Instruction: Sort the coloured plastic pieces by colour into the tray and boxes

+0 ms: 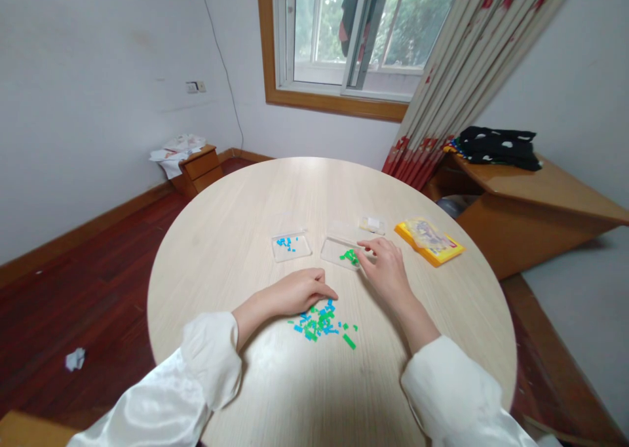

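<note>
My left hand [308, 290] rests low at the far edge of a loose pile of small blue and green plastic blocks [318, 322]. Its index finger reaches toward a blue block while the other fingers curl in; anything under the fingertip is hidden. At the right end of a clear plastic box [334, 253] holding green blocks [350, 257] is my right hand [386, 269], thumb and fingers apart, nothing visible between them. Left of that box, a second clear box [291, 257] contains several blue blocks [285, 242]. One longer green block [349, 341] lies off the pile's near right side.
All this is on a round pale wooden table [236, 224]. A yellow packet [430, 242] lies on the right, near a small clear case [372, 224]. Behind the table are a window [358, 34], a curtain [457, 60] and a wooden cabinet [535, 204] with dark cloth [501, 147].
</note>
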A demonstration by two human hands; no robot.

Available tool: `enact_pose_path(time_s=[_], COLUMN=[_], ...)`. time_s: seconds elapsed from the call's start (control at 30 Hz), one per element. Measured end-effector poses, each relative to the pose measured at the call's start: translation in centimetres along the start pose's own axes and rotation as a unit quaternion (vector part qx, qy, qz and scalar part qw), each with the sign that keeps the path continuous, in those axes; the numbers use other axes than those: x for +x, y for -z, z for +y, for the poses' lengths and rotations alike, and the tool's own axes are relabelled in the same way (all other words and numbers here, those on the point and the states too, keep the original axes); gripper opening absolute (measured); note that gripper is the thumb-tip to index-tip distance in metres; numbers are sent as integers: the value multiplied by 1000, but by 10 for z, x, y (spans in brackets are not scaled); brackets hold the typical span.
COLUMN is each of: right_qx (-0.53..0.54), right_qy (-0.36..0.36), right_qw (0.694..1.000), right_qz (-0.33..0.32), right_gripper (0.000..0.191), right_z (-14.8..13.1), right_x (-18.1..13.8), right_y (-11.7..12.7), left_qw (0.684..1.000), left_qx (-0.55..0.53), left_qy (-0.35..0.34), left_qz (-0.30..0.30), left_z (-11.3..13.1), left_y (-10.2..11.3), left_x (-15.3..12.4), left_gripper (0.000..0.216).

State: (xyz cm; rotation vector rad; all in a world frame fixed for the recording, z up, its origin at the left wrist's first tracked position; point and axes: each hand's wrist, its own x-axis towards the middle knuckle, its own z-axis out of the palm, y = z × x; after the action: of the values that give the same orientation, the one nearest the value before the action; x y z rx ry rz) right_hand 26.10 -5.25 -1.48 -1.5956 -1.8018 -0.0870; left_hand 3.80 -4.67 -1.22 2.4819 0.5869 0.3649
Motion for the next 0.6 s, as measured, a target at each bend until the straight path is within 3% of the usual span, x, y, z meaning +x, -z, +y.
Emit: enact_pose_path(time_s=[0.2,0.47,0.6], right_qx=[10,18,56], right_qy=[7,15,28], right_qw=[1000,1000,998], right_qz=[-5,-10,-17], right_gripper=[23,23,19], right_z=[-5,-5,-9], right_x=[-1,-2,-2], right_y=[-1,-3,-4], left_qw=[1000,998,999], left_qx=[4,10,-2], left_qy=[-3,-56,-18], left_qz=[-9,-23,29], left_z=[-1,-1,-5], left_y=[3,2,5], left_x=[1,2,1], left_gripper=[22,20,17])
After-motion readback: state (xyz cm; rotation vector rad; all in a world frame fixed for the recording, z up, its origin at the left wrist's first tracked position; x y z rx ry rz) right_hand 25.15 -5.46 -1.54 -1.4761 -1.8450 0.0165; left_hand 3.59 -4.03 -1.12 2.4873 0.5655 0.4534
